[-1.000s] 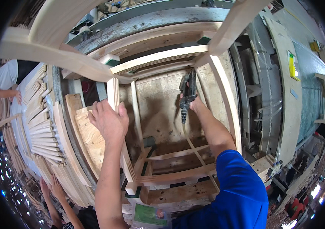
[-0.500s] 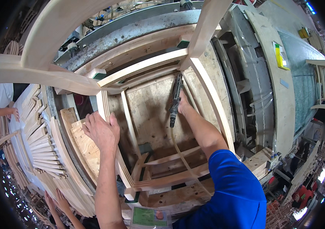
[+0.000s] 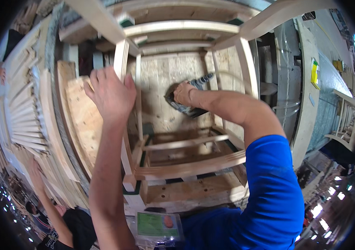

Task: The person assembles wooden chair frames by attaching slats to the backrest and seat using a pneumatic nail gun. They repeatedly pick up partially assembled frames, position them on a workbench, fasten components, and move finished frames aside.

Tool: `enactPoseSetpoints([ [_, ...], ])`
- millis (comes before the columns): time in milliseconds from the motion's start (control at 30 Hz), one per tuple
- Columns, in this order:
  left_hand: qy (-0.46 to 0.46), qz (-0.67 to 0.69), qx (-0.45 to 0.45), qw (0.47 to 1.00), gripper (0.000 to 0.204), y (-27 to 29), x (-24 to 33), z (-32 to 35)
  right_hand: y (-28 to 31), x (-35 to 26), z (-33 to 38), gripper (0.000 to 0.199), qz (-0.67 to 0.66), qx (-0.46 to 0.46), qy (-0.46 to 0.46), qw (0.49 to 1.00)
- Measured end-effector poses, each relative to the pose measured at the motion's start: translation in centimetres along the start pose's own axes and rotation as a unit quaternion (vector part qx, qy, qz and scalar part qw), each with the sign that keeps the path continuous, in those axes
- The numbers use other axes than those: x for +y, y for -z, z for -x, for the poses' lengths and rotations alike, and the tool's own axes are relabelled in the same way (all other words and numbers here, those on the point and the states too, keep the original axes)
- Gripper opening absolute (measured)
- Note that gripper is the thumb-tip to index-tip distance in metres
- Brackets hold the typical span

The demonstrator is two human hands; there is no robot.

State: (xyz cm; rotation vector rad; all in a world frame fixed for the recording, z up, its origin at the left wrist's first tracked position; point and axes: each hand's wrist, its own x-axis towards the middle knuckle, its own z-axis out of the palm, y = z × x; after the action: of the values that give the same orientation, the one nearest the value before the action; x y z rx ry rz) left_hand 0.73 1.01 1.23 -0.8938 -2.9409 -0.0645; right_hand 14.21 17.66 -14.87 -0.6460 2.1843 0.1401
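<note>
A pale wooden chair frame point(image 3: 181, 28) lies before me, its curved legs and rails around an open middle. My left hand point(image 3: 113, 93) is hooked over its left side rail, the thumb on the inner side and the fingers on the outer; the fingertips are partly hidden. Inside the frame, my right hand point(image 3: 183, 93) is closed round a black pneumatic nail gun point(image 3: 198, 82). The tool is tilted, its hose end toward the upper right, and looks slightly smeared by motion. A pale air hose point(image 3: 231, 76) runs from it toward the right rail.
A wooden bench base point(image 3: 160, 71) lies under the frame. Stacked wooden slats point(image 3: 27, 121) spread on the left, where another person's arm point(image 3: 46, 200) reaches in. A plywood board point(image 3: 81, 121) stands beside the left rail. Grey metal machinery point(image 3: 285, 75) runs along the right.
The nail gun has swung from near upright to a slant, moving down and away from the far right corner. My view has turned; my left hand stays on the side rail.
</note>
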Motion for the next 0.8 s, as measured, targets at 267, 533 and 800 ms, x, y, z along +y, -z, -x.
enactPoseSetpoints([
  [267, -0.008, 0.052, 0.072, 0.996, 0.04, -1.7, -1.2, 0.4, -4.8, -3.1, 0.7, 0.025, 0.032, -0.168, 0.053, 0.984],
  [533, -0.013, 0.072, 0.083, 0.994, 0.04, -1.8, -0.9, 0.5, -10.6, -5.1, -2.7, 0.033, 0.077, -0.227, 0.028, 0.97],
  [800, -0.012, 0.039, 0.089, 0.995, 0.049, -2.2, -1.5, 0.6, -7.1, -5.1, -2.4, 0.033, 0.125, -0.225, 0.094, 0.962],
])
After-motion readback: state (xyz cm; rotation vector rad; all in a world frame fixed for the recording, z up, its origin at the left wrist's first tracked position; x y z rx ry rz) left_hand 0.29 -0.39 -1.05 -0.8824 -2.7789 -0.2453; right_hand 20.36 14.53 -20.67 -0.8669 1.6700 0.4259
